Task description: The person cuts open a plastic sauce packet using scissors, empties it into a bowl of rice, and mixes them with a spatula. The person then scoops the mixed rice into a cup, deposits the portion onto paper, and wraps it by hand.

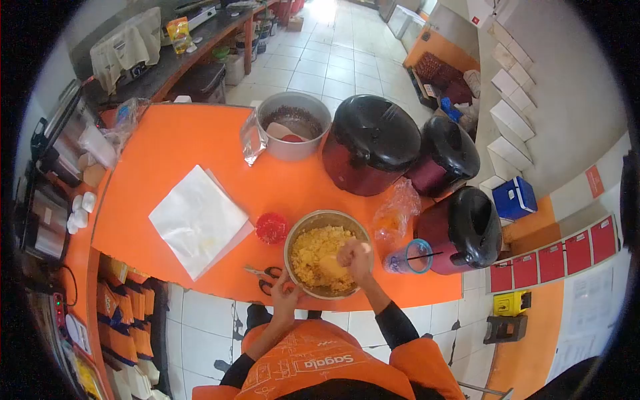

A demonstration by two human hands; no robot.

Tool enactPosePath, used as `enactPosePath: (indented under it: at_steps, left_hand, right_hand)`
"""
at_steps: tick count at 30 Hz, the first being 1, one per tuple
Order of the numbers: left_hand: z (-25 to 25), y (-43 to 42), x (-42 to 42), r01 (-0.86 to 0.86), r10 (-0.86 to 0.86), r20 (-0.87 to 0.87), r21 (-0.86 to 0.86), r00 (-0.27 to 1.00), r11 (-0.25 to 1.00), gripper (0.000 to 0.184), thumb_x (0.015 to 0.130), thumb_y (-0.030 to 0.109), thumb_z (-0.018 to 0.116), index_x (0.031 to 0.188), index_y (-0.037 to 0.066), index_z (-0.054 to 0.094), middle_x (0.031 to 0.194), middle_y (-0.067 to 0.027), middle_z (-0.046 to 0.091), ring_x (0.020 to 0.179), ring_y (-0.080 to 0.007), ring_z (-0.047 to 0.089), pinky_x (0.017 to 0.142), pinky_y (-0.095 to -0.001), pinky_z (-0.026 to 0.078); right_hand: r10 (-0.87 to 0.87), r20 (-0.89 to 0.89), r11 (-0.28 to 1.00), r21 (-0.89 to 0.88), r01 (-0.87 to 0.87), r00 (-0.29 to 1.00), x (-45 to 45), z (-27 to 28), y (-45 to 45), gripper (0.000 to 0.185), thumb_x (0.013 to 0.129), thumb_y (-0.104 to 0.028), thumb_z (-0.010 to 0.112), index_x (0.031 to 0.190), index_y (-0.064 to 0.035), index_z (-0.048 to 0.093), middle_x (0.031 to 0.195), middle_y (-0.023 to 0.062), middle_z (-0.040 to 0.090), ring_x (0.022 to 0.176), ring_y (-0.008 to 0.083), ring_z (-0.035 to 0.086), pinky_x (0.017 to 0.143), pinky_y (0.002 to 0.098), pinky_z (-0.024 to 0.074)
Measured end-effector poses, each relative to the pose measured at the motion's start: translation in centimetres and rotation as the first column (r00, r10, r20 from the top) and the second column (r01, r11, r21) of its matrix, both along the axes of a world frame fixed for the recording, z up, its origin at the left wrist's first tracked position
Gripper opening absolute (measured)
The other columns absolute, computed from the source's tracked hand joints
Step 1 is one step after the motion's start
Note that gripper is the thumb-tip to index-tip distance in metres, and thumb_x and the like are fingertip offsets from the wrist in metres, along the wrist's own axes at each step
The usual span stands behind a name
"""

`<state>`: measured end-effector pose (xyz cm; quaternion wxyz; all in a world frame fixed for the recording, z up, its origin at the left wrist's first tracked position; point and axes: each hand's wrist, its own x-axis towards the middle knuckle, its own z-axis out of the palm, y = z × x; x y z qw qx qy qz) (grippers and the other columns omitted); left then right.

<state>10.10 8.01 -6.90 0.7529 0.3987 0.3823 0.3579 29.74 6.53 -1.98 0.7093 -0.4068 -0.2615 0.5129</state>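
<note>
A metal bowl (291,235) full of yellow crumbly mash (320,247) stands near the table's front edge. My left hand (285,295) grips the bowl's lower left rim. Over the right part of the bowl, my right hand (357,259) is closed. A smooth pale yellow shape (333,265) lies just below its fingers, and I cannot make out whether it is a tool or part of the mash. Scissors (265,277) with black handles lie beside my left hand. A small red dish (271,228) sits left of the bowl.
White paper sheets (199,223) lie left on the orange table (153,140). A grey pot (293,148) and several dark red, black-lidded containers (370,143) stand behind the bowl. A clear plastic bag (398,208) and a blue-rimmed cup (408,259) stand to its right.
</note>
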Motion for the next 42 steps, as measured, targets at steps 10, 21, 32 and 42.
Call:
enactPosePath:
  at_steps: [10, 21, 32, 42]
  left_hand:
    - [0.2, -0.7, 0.3, -0.061, 0.063, 0.044, -0.054, 0.997, 0.997, 0.058, 0.081, -0.007, 0.052, 0.135, 0.001, 0.033, 0.116, -0.0059, 0.052, 0.104, -0.0117, 0.049, 0.086, -0.0248, 0.044]
    - [0.2, -0.9, 0.0, -0.036, 0.037, 0.005, -0.07, 0.999, 0.997, 0.056, 0.084, -0.003, 0.051, 0.136, 0.001, 0.032, 0.1, -0.0021, 0.057, 0.081, -0.0061, 0.051, 0.068, -0.0203, 0.044]
    - [0.9, -0.5, -0.3, -0.025, 0.014, -0.062, -0.179, 0.998, 0.983, 0.055, 0.085, -0.001, 0.054, 0.135, 0.005, 0.035, 0.113, -0.0045, 0.054, 0.076, -0.0067, 0.054, 0.063, -0.0213, 0.049]
    - [0.9, -0.5, 0.1, -0.082, 0.088, 0.06, -0.101, 0.994, 0.992, 0.054, 0.084, 0.002, 0.057, 0.133, 0.001, 0.035, 0.132, -0.0087, 0.041, 0.11, -0.016, 0.049, 0.08, -0.0281, 0.05]
  right_hand:
    - [-0.534, 0.593, 0.765, 0.036, 0.643, 0.603, 6.1, -7.2, 1.3, 0.031, 0.085, -0.011, 0.041, 0.055, -0.0091, 0.034, 0.05, -0.0013, 0.028, 0.044, 0.0114, 0.033, 0.042, 0.0286, 0.0255]
    - [-0.88, 0.219, 0.379, -0.211, 0.901, 0.421, -1.6, -5.6, 0.6, 0.024, 0.088, -0.024, 0.042, 0.069, -0.0094, 0.043, 0.061, 0.0029, 0.041, 0.052, 0.0137, 0.043, 0.045, 0.0256, 0.0332]
    - [-0.149, 0.826, 0.951, -0.03, 0.307, 0.544, -9.3, -3.7, 4.0, 0.007, 0.086, -0.009, 0.048, 0.082, -0.0041, 0.05, 0.076, 0.0092, 0.048, 0.068, 0.0159, 0.046, 0.059, 0.0295, 0.0379]
    - [-0.694, 0.054, 0.674, -0.305, 0.673, 0.718, -2.1, -3.3, 0.9, 0.024, 0.088, -0.023, 0.048, 0.07, -0.008, 0.046, 0.074, 0.0055, 0.048, 0.07, 0.0137, 0.045, 0.062, 0.0305, 0.0372]
